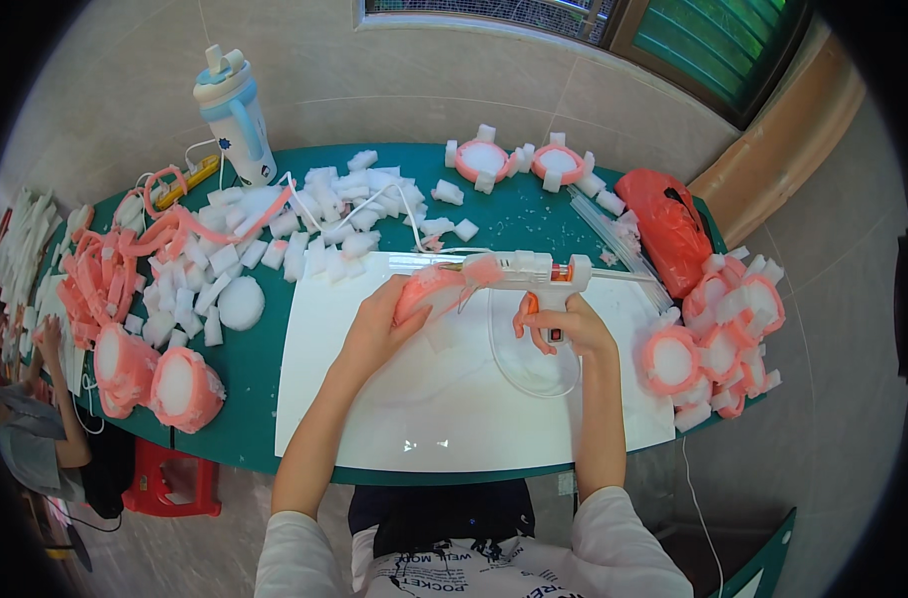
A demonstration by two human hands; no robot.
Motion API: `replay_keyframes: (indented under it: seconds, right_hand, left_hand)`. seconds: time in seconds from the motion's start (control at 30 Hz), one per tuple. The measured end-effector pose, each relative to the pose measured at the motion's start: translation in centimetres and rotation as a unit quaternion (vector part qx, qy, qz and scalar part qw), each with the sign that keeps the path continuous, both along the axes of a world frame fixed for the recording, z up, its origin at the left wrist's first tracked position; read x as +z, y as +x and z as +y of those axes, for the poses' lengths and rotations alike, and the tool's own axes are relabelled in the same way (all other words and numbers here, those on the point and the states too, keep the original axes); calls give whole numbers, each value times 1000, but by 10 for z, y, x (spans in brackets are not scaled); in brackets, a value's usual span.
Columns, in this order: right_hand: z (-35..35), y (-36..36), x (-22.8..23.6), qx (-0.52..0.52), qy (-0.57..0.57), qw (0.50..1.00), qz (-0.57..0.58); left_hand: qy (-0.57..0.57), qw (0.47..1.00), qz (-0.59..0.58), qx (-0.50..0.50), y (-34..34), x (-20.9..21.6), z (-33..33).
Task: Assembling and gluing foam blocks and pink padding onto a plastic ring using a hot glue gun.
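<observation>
My left hand point(376, 321) is closed round a rounded pink foam piece point(434, 289) above the white board. In my right hand point(580, 325) is a white glue gun point(519, 265) with orange parts, gripped by its handle, index finger near the trigger. The gun points left, and its front end meets the foam piece. Pink material point(482, 269) covers the front of the gun, so the nozzle tip cannot be made out clearly. A clear glue stick point(618, 275) sticks out of the gun's back.
White foam blocks point(349, 199) and pink strips point(95, 274) lie left on the green table point(245, 384). Pink-and-white foam pieces point(718, 349) pile up right, beside a red bag point(663, 229). A bottle point(237, 125) stands behind. The gun's cord loops over the white board point(454, 419). Another person point(40, 429) sits far left.
</observation>
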State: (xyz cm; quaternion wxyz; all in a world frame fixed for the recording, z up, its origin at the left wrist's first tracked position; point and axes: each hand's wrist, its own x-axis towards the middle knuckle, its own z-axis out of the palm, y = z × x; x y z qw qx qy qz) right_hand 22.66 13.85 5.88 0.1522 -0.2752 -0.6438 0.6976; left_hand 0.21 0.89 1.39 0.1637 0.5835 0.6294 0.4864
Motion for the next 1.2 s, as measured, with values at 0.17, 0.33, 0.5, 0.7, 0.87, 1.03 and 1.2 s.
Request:
replay_keyframes:
  seconds: [0.17, 0.33, 0.5, 0.7, 0.87, 1.03, 1.2]
  right_hand:
    - [2, -1, -5, 11, 26, 1000, -4]
    - [4, -2, -8, 11, 38, 999, -7]
    - [5, -1, -13, 3, 14, 1000, 20]
    - [3, -1, -9, -3, 18, 1000, -4]
    - [3, 0, -4, -2, 12, 1000, -2]
    - [3, 1, -3, -7, -11, 1000, 16]
    - [3, 2, -3, 3, 7, 1000, -4]
  left_hand:
    - [-1, 1000, -1, -2, 0, 1, 0]
    - [-11, 1000, -9, 2, 0, 1, 0]
    - [-6, 1000, -6, -1, 0, 1, 0]
    - [-6, 1000, -11, -1, 1, 3, -1]
    - [-2, 1000, -3, 0, 1, 2, -1]
    - [-3, 1000, -3, 1, 0, 1, -1]
    - [-5, 1000, -1, 1, 0, 2, -1]
